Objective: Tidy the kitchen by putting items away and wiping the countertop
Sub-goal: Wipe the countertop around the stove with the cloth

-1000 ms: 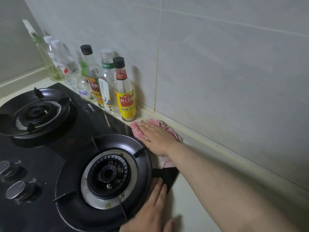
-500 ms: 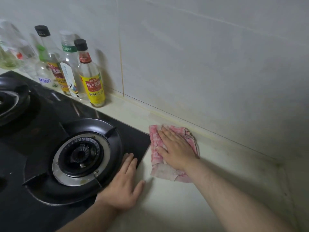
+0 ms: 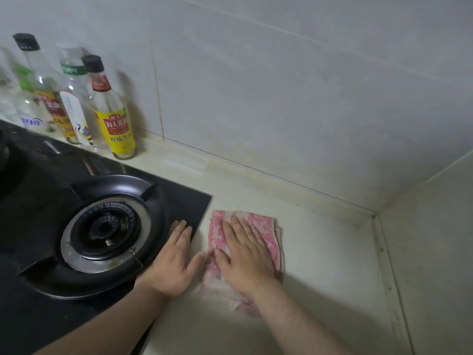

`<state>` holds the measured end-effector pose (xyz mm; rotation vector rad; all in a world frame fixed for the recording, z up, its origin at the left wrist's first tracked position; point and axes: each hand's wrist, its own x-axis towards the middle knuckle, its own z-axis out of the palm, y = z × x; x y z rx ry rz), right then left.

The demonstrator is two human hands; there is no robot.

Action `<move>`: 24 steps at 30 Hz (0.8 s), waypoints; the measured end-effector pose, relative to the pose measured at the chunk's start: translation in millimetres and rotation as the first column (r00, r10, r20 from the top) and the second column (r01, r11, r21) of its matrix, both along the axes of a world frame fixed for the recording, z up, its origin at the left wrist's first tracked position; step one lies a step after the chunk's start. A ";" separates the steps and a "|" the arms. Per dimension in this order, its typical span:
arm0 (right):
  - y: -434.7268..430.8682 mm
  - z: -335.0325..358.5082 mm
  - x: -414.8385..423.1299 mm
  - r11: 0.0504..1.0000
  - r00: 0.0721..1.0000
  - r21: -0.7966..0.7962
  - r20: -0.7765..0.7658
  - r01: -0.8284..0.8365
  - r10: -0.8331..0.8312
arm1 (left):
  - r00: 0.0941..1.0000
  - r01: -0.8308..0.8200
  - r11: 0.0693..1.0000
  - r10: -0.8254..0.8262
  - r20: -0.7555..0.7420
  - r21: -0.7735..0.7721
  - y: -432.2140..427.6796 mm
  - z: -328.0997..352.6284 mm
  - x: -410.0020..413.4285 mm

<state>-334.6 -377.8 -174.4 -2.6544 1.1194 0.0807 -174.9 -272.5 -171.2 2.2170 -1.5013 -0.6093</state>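
A pink and white cloth (image 3: 268, 226) lies flat on the pale countertop (image 3: 327, 265), just right of the black gas hob (image 3: 38, 290). My right hand (image 3: 245, 254) presses down on the cloth with straight, spread fingers. My left hand (image 3: 174, 260) rests flat on the hob's right edge, fingers straight, touching the rim of the near burner ring (image 3: 102, 234). The two hands lie side by side, thumbs almost meeting.
Several bottles stand in a row against the tiled wall behind the hob; nearest is a yellow-labelled sauce bottle (image 3: 112, 111) with a black cap. The counter ends at a wall corner (image 3: 376, 213) to the right.
My right hand has dragged the cloth from beside the sauce bottle, along the wall, toward me onto the counter right of the hob. My left hand stays on the hob edge.
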 end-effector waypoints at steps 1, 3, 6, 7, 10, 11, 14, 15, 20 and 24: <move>0.2 -0.1 0.7 1.000 1.000 -0.005 -0.006 0.001 -0.001 | 1.000 -0.002 1.000 0.002 -0.014 -0.005 0.2 1.1 -0.3; -8.8 0.0 6.3 1.000 1.000 -0.021 -0.021 -0.005 0.004 | 0.999 0.001 1.000 -0.001 -0.036 -0.003 1.9 0.8 0.2; -32.0 -1.0 24.4 0.998 0.998 -0.021 -0.013 0.064 -0.065 | 0.998 0.007 1.000 -0.008 -0.066 -0.011 3.9 -0.8 0.3; -37.3 -2.0 30.9 0.994 0.995 -0.024 -0.013 0.103 -0.103 | 0.998 0.006 1.000 -0.008 -0.070 -0.023 4.2 -0.1 0.0; -38.5 -5.2 41.3 0.990 0.989 -0.043 -0.047 0.137 -0.139 | 0.996 0.030 0.999 -0.032 -0.079 -0.036 4.3 0.9 0.2; -34.3 -4.6 40.3 0.990 0.989 -0.038 -0.050 0.136 -0.138 | 0.996 0.040 0.998 -0.043 -0.081 -0.041 4.8 0.6 0.4; -14.7 -3.5 33.2 0.990 0.990 -0.039 -0.027 0.136 -0.137 | 0.993 0.069 0.994 -0.077 -0.093 -0.087 6.4 -2.9 1.2; -5.7 -1.5 31.2 0.990 0.991 -0.034 -0.025 0.134 -0.135 | 0.990 0.101 0.990 -0.110 -0.088 -0.097 7.3 -3.7 2.0; 42.8 3.0 22.6 0.987 0.987 -0.003 -0.038 0.159 -0.159 | 0.966 0.239 0.946 -0.255 -0.045 -0.218 20.3 2.8 4.2; 64.0 1.2 20.2 0.983 0.983 0.015 -0.033 0.182 -0.182 | 0.920 0.339 0.891 -0.381 -0.091 -0.301 62.0 15.9 8.8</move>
